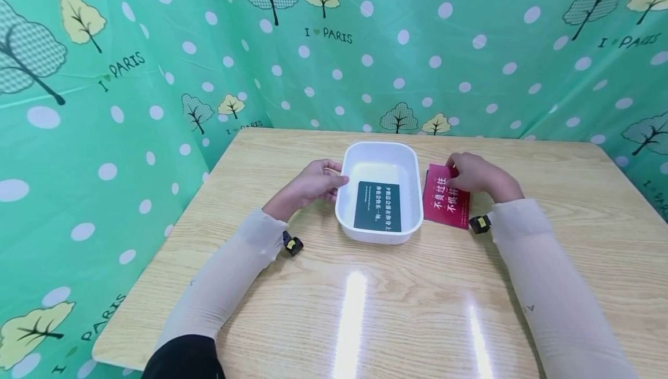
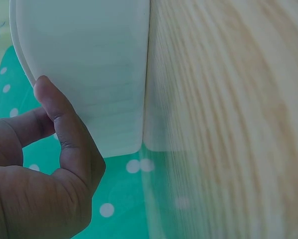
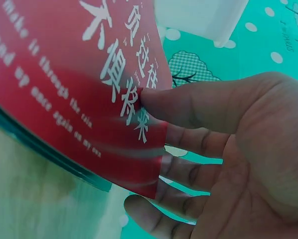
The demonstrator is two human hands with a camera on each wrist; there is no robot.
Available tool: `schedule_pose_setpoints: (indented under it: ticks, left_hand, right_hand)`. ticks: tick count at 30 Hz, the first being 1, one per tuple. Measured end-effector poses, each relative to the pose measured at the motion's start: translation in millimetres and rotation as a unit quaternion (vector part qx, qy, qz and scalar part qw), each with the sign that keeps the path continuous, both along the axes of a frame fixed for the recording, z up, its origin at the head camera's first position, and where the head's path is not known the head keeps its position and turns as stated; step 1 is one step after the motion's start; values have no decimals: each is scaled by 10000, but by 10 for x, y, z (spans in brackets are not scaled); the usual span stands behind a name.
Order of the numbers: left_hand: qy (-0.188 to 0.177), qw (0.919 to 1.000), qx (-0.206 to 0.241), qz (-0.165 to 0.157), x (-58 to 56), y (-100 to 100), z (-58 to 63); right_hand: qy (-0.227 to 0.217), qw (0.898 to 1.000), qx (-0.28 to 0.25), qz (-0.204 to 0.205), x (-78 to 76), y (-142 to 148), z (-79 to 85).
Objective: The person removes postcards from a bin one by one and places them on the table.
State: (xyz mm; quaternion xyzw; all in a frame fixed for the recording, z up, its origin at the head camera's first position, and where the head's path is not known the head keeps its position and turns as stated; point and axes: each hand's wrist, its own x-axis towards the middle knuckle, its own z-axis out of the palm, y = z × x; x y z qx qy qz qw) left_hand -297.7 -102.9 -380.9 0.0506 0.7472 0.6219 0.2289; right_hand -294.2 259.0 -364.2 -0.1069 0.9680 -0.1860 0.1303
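Observation:
A white plastic basin [image 1: 380, 237] sits on the wooden table with a dark green printed card [image 1: 365, 211] lying inside it. At the basin's left side, my left hand [image 1: 318, 183] grips the rim; the left wrist view shows its digits at the edge of the basin wall [image 2: 89, 64]. To the right of the basin, my right hand [image 1: 472, 173] pinches a red card with white writing [image 1: 438, 196] by its far right corner. In the right wrist view the thumb presses on the red card [image 3: 134, 144], which bends, and dark green cards [image 3: 54, 157] show beneath it.
The light wooden table [image 1: 417, 309] reaches back to a green dotted curtain [image 1: 355, 89] with tree prints, which also hangs along the left side. Black wrist devices [image 1: 293, 244] sit beside both cuffs. Light glare streaks the front of the tabletop.

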Motion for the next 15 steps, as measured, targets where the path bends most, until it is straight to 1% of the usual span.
schedule_pose_setpoints:
  ticks: [6,15]
  left_hand:
    - [-16,10000,-15,28,-1,3,-2]
    - [23,10000,-17,31,-7,-1,-12]
  right_hand:
    - [66,9998,119,162,-40,-4,-65]
    - [-65,9997,215,23,-68,-18,-118]
